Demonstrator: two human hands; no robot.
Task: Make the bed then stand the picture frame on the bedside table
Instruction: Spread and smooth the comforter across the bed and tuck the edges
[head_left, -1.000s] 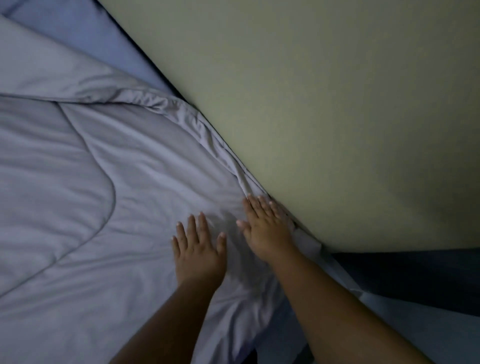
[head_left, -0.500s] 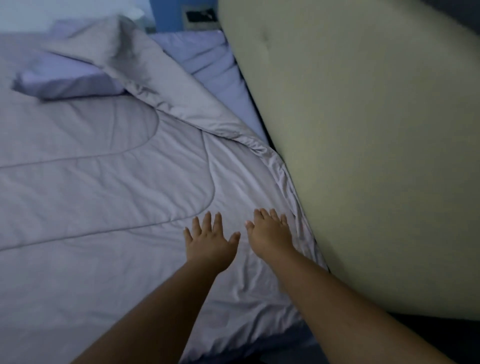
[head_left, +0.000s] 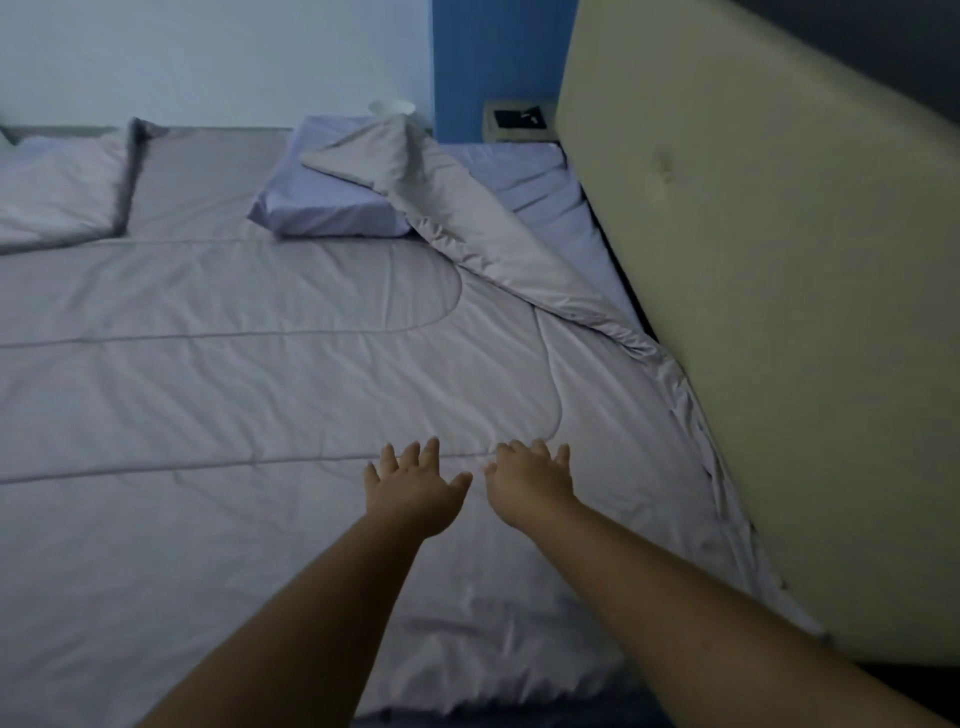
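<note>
Two bare hands, the left hand (head_left: 413, 491) and right hand (head_left: 530, 480), hover palm-down with fingers spread, gripping nothing, over the pale grey quilted comforter (head_left: 234, 405). Its far corner lies folded back beside the lilac pillow (head_left: 322, 208), near the cream padded headboard (head_left: 779, 338). No picture frame is visible. Smoothing only here would likely leave that fold and bunched edge uneven.

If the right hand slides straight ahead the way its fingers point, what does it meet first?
Probably the folded-back comforter edge. The right hand, open over the comforter, points up the bed toward that fold and the pillow beyond; depth is uncertain.
</note>
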